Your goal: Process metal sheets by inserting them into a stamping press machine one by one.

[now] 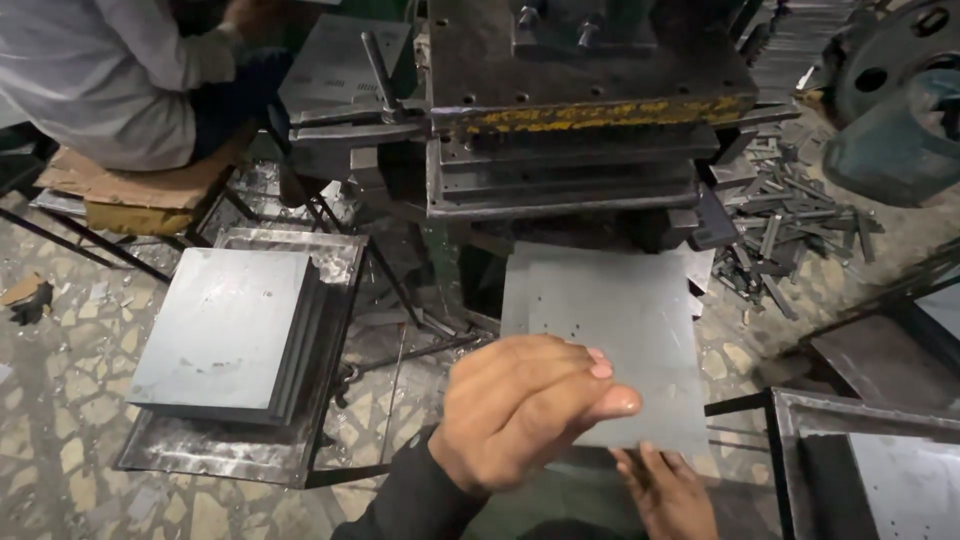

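A grey metal sheet [615,330] with small punched holes slopes out from under the press [580,110] toward me. My right hand [668,492] is at the bottom, its fingertips gripping the sheet's near edge. My left hand [525,412], in a dark sleeve, is raised in front of the sheet's near-left corner. Its fingers are curled, the thumb rests against them, and nothing shows inside it. The hand hides that corner of the sheet.
A stack of grey metal plates [225,335] sits on a tray [220,455] at the left. Another person in a pale shirt [100,80] sits at the upper left. Metal offcuts [790,225] litter the floor at the right. A framed tray [870,455] holds another sheet at lower right.
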